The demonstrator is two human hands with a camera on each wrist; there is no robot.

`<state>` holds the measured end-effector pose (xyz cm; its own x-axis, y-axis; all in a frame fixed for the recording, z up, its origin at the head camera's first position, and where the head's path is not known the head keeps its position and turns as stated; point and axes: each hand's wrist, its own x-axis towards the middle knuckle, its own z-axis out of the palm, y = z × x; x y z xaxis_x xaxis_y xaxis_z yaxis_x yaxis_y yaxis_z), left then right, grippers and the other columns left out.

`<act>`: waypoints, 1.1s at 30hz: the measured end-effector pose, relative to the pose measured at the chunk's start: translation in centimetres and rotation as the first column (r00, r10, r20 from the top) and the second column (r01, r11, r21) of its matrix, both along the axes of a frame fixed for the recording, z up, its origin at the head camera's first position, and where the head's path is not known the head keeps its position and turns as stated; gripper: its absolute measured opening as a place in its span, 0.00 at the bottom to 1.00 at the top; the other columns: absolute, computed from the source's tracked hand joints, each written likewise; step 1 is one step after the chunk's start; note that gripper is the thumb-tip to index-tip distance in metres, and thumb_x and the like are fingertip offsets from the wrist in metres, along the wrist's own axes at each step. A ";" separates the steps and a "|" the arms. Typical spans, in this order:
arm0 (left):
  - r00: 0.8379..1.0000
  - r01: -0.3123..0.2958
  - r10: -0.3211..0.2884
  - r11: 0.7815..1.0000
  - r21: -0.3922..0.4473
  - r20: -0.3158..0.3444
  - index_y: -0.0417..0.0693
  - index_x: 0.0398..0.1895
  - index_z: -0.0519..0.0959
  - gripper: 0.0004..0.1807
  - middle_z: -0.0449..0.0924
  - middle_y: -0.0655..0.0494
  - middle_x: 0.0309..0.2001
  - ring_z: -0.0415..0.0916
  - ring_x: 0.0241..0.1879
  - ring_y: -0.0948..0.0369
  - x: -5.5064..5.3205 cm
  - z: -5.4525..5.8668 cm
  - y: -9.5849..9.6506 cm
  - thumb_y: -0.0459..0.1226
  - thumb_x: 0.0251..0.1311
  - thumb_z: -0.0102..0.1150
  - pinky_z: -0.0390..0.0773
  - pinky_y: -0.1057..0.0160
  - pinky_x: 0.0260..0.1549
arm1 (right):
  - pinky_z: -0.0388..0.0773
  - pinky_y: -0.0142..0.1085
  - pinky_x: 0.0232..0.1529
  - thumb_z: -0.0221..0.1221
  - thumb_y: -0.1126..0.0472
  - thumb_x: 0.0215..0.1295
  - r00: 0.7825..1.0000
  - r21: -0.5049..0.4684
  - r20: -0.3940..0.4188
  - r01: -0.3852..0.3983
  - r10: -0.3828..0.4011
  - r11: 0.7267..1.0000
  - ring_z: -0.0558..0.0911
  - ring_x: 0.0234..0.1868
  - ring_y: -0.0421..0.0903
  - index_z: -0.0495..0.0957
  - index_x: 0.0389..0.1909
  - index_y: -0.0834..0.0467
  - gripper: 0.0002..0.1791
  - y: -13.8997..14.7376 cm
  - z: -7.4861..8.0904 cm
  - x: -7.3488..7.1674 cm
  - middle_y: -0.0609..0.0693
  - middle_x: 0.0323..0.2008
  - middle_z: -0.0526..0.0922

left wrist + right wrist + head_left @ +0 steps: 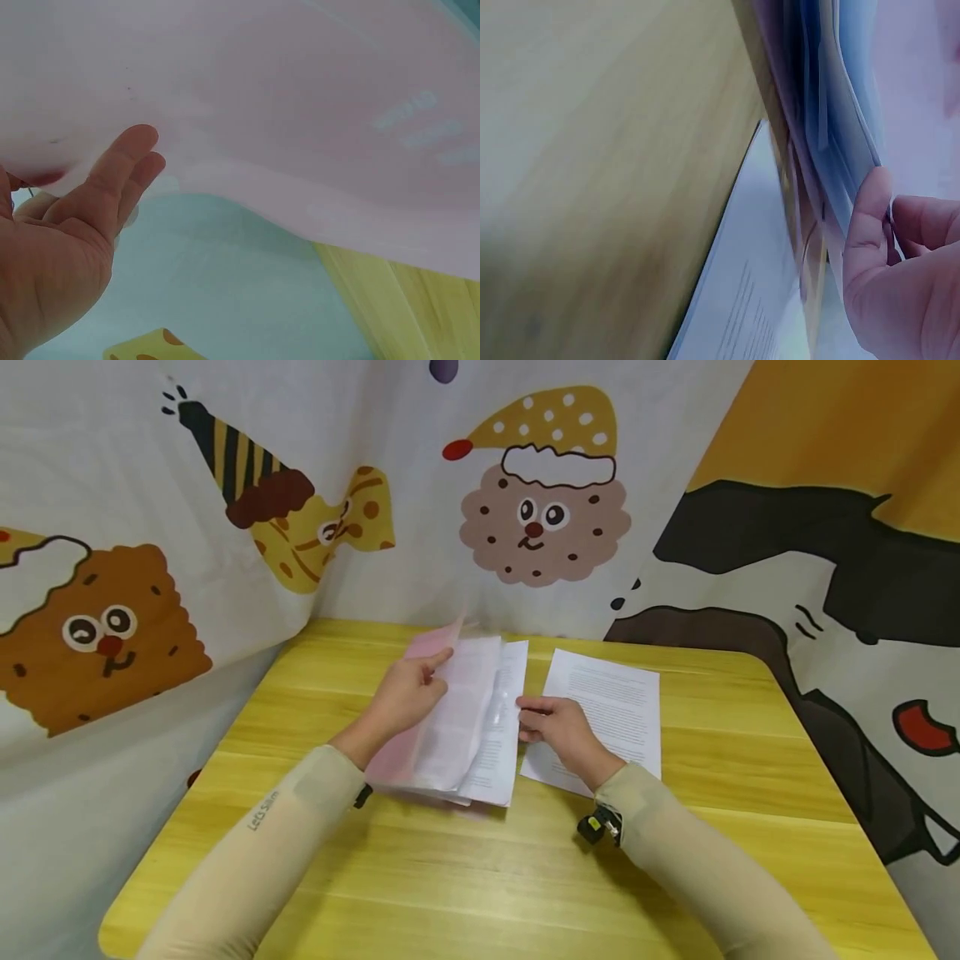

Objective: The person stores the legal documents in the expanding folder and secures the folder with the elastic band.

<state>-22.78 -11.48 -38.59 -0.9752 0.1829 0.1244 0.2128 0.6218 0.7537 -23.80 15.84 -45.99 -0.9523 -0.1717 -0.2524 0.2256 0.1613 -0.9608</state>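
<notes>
A pink translucent folder (401, 747) lies on the table with its cover lifted and plastic sleeves (457, 702) standing partly raised inside. My left hand (411, 692) holds the raised cover and sleeves at the upper left; in the left wrist view a fingertip shows faintly through the pink plastic (285, 127). Between thumb and fingers, my right hand (562, 727) pinches the right edge of a printed sheet (495, 768) at the folder's right side. A separate printed paper (611, 702) lies flat on the table, partly beneath the right forearm and hand.
The yellow wood-grain table (465, 877) has rounded corners. Behind it hangs a white curtain (405, 410) with cartoon biscuit prints, meeting the table's back edge. A small dark camera (592, 828) sits on the right wrist.
</notes>
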 end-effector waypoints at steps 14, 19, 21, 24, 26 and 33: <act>1.000 0.004 -0.003 0.998 0.056 -0.010 0.47 0.75 0.75 0.30 0.62 0.59 0.19 0.54 0.17 0.64 0.1 0.0 -0.1 0.33 0.68 0.54 0.60 0.68 0.17 | 0.88 0.43 0.57 0.51 0.53 0.84 0.977 -0.413 0.214 0.073 0.019 0.908 0.89 0.48 0.47 0.71 0.70 0.72 0.28 -3.0 0.3 -1.1 0.56 0.50 0.88; 1.000 0.005 -0.005 0.998 0.062 0.000 0.47 0.75 0.74 0.30 0.66 0.58 0.22 0.55 0.17 0.63 0.2 -0.1 -0.2 0.33 0.69 0.56 0.60 0.68 0.17 | 0.87 0.42 0.58 0.50 0.46 0.84 0.964 -0.391 0.259 0.050 0.058 0.919 0.86 0.54 0.49 0.69 0.74 0.69 0.33 -3.4 0.2 -1.5 0.63 0.65 0.81; 1.000 0.004 -0.005 0.998 0.059 0.007 0.47 0.76 0.74 0.30 0.64 0.60 0.21 0.55 0.17 0.63 0.2 -0.2 -0.2 0.33 0.70 0.56 0.60 0.68 0.17 | 0.86 0.42 0.60 0.50 0.46 0.84 0.963 -0.377 0.260 0.031 0.074 0.926 0.85 0.55 0.49 0.67 0.75 0.69 0.35 -3.5 0.2 -1.5 0.66 0.69 0.77; 1.000 0.000 -0.001 0.999 0.053 0.011 0.48 0.76 0.74 0.30 0.60 0.60 0.19 0.54 0.16 0.63 0.1 -0.4 -0.3 0.33 0.69 0.55 0.59 0.68 0.17 | 0.85 0.44 0.62 0.50 0.47 0.84 0.965 -0.360 0.243 -0.010 0.104 0.933 0.85 0.57 0.50 0.66 0.76 0.70 0.34 -3.1 0.2 -1.5 0.69 0.72 0.74; 1.000 -0.003 0.002 0.999 0.052 0.014 0.48 0.76 0.74 0.30 0.64 0.57 0.21 0.53 0.17 0.63 0.1 -0.5 -0.4 0.33 0.69 0.54 0.59 0.68 0.17 | 0.85 0.45 0.63 0.50 0.49 0.85 0.969 -0.330 0.210 -0.054 0.129 0.942 0.85 0.60 0.53 0.66 0.77 0.70 0.33 -2.5 0.3 -1.3 0.71 0.73 0.73; 0.999 0.028 -0.030 0.997 0.068 0.022 0.45 0.76 0.73 0.31 0.89 0.48 0.51 0.50 0.17 0.65 0.1 -0.7 -0.2 0.32 0.68 0.53 0.57 0.68 0.17 | 0.82 0.42 0.67 0.48 0.56 0.86 0.978 -0.199 0.155 -0.106 0.138 0.974 0.81 0.71 0.57 0.54 0.82 0.72 0.35 4.4 1.5 -1.1 0.72 0.80 0.62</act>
<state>-22.66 -11.71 -39.24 -0.9724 0.2030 0.1150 0.2120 0.5635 0.7985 -24.92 20.26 -44.52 -0.8682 -0.3436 -0.3580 0.3755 0.0166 -0.9267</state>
